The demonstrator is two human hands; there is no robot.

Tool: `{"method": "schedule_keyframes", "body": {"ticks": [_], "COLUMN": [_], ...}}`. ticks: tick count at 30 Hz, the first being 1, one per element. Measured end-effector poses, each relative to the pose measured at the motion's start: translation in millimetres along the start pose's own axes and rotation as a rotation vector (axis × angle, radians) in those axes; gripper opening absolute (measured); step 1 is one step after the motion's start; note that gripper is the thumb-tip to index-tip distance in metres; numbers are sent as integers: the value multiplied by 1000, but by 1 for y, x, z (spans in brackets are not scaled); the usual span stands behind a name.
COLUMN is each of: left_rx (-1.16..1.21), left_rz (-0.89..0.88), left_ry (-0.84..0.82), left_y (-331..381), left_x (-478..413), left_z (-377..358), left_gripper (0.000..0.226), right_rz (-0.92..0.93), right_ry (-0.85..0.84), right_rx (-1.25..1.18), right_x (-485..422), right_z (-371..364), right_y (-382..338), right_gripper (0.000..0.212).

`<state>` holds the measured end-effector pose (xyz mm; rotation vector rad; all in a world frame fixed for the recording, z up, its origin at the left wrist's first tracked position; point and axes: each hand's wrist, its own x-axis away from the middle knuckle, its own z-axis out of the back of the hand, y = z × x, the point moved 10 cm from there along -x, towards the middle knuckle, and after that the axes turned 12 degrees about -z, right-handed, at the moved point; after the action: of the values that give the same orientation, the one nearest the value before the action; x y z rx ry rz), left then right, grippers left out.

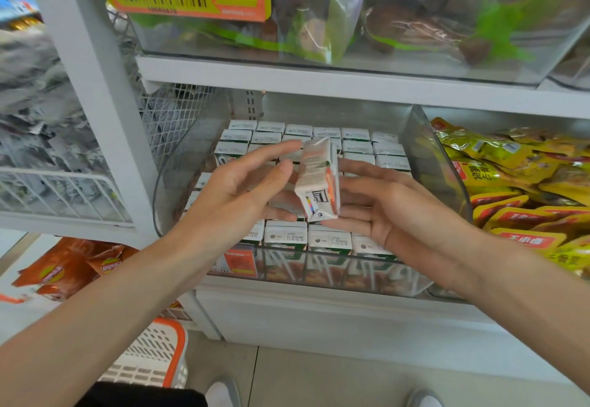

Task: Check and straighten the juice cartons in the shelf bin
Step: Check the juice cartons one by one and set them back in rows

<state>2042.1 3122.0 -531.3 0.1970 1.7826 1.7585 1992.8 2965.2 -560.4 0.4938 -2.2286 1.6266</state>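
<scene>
Currently: one juice carton [319, 180] up out of the stock, tilted, barcode end toward me. My right hand [392, 211] has the grip on it, palm up, fingers nearly straight beneath, thumb against its right face. My left hand [242, 189] is spread wide, fingers straight, thumb tip touching the carton's left face. Directly below and beyond the grip: remaining juice cartons [357, 146] standing upright in close rows inside the clear shelf bin [427, 164]. Right of the grip, past the bin wall: yellow snack packets [510, 167]. Far below my left forearm: orange-rimmed basket [153, 355] on the floor.
</scene>
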Motion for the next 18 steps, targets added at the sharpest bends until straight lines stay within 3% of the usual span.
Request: {"method": "schedule_keyframes", "body": {"ticks": [4,9,12,18], "left_rx": [-83,-167,-154,-201], "left_rz": [-33,-41,-41,-118], "left_ry": [-98,-105,-93,-118], "left_y": [6,8,8,15], "left_x": [2,1,1,0], "left_z": [-7,-6,-5,-10], "left_gripper": [39,40,39,45], "right_rz": [-57,-22,90,406], "right_ry": [-64,-70,-28,155], "right_rx": [8,29,143,472], "right_x": [0,-1,3,20], "right_z": [-8,-6,-5,-9], "right_y": [4,5,-5,-27], "right_gripper": [39,40,55,63]}}
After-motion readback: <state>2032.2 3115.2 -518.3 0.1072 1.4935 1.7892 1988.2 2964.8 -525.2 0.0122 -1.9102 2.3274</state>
